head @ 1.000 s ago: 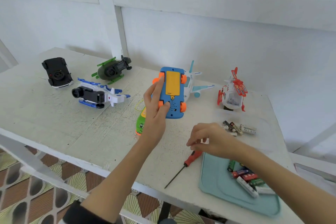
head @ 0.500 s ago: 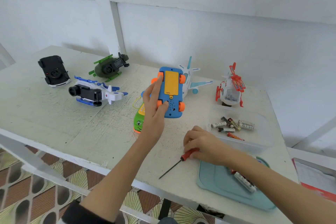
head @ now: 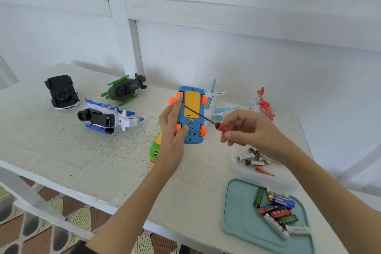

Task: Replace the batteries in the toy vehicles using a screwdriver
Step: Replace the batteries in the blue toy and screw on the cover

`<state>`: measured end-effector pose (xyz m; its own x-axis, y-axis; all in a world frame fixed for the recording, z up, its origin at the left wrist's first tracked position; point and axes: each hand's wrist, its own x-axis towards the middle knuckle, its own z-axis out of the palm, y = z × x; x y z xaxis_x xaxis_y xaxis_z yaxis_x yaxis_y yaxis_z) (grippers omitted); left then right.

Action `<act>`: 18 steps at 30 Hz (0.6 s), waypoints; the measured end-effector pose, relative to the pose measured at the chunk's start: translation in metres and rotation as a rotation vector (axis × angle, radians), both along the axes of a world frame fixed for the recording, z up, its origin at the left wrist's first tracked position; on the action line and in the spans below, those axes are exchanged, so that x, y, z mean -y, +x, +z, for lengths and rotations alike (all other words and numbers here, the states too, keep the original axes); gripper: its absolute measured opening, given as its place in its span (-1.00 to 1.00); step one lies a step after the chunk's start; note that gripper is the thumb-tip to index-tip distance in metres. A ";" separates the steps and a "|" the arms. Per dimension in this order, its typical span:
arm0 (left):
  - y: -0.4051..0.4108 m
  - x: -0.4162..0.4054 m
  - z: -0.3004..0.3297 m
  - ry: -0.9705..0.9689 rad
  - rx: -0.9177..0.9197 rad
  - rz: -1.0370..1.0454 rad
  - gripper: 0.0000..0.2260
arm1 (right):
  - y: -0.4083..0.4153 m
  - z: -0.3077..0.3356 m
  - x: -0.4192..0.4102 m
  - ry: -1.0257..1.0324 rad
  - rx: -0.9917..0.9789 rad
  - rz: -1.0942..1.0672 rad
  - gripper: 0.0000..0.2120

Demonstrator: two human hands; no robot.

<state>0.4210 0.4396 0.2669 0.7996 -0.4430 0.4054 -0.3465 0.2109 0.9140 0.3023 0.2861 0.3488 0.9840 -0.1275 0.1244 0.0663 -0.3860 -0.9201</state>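
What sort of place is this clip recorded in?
Probably a home or informal workspace, not a lab: a worn white-painted wooden table against a white plank wall, patterned brown floor tiles below, and plastic toy vehicles such as a blue-and-white helicopter.

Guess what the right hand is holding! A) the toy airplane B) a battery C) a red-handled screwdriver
C: the right hand pinches the red-handled screwdriver, its shaft reaching across the blue toy car that the left hand holds up.
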 end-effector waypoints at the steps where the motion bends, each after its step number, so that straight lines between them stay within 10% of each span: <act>1: -0.001 0.000 0.001 -0.005 -0.003 -0.004 -0.43 | 0.001 0.001 0.001 0.013 0.024 -0.040 -0.85; 18: -0.003 -0.002 0.009 -0.036 -0.004 -0.022 -0.46 | 0.004 -0.005 0.003 -0.200 0.086 -0.364 -0.92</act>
